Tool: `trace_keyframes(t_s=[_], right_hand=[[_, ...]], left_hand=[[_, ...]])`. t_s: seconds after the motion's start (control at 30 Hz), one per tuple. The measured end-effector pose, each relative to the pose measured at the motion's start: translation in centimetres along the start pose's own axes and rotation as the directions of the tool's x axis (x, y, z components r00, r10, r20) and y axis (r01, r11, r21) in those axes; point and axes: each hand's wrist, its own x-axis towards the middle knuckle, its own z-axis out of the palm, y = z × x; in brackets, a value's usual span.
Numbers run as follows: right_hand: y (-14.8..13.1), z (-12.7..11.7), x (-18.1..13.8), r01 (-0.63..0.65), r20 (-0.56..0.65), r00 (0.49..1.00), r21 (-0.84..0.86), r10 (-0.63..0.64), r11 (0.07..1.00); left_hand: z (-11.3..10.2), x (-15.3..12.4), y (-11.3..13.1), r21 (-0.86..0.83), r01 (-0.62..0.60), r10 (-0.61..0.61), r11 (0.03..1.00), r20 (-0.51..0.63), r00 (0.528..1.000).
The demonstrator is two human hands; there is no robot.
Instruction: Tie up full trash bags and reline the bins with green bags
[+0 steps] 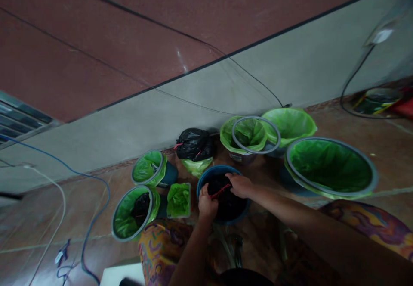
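Place: a room, most like one in a home; whether home or small workplace, I cannot tell for sure.
Wall (129,40): red-brown above, pale below, split by a dark stripe (290,30).
Floor (393,156): brown tiles.
Window (22,116): barred.
Power: wall socket (383,35), trailing blue cable (66,163).
Bins (374,178): several, green-lined, by the wall.

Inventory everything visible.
Bin: one, blue, centre
Contents: uncounted, black, inside it
String: one, red, between hands
Right bins: three, green-lined, right
Ring: one, grey, over right bins
Left bins: two, green-lined, left
Container: one, green-lined, left
Bag: one, black, wallside
Cables: several, black, blue, pale, wall, floor
Grille: one, pale, left edge
Wall: one, reddish, pale, behind
Floor: one, brown, below
Clutter: unclear, dark, red, right
Object: one, white, bottom left
Legs: two, patterned clothing, bottom
Left hand, right hand: one each, bare, at string
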Motion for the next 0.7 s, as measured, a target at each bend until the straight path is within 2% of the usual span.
trace_keyframes(t_s=[0.07,0.17,0.27,0.33,0.43,0.53,0.7], right_hand=[[-0.9,1.1,-0.3,0.050,0.032,0.998,0.000,-0.050,0.999],[-1.8,3.3,-0.7,0.100,0.094,0.991,-0.034,-0.096,0.994],[-1.8,5.0,-0.9,0.134,0.151,0.981,-0.093,-0.119,0.987],[-1.3,5.7,-0.8,0.138,0.177,0.977,-0.122,-0.115,0.983],[-0.6,5.8,-0.4,0.133,0.133,0.984,-0.127,-0.116,0.983],[-0.4,4.8,0.3,0.145,0.047,0.989,-0.087,-0.141,0.986],[-1.5,0.7,0.7,0.188,-0.119,0.978,0.121,-0.174,0.975]], left_hand=[[1.1,-0.5,0.3,-0.031,0.015,-0.012,0.999,0.074,0.997],[2.8,-1.1,0.8,-0.091,0.105,-0.082,0.990,0.224,0.971],[3.6,-1.0,1.1,-0.020,0.137,-0.122,0.990,0.341,0.932],[3.4,-0.7,1.2,0.048,0.121,-0.130,0.991,0.369,0.920],[2.7,-0.2,1.6,0.010,0.112,-0.109,0.994,0.345,0.932],[1.7,0.2,2.4,-0.097,0.109,-0.082,0.989,0.249,0.965],[-1.1,1.1,5.0,-0.334,0.053,-0.040,0.941,0.047,0.998]])
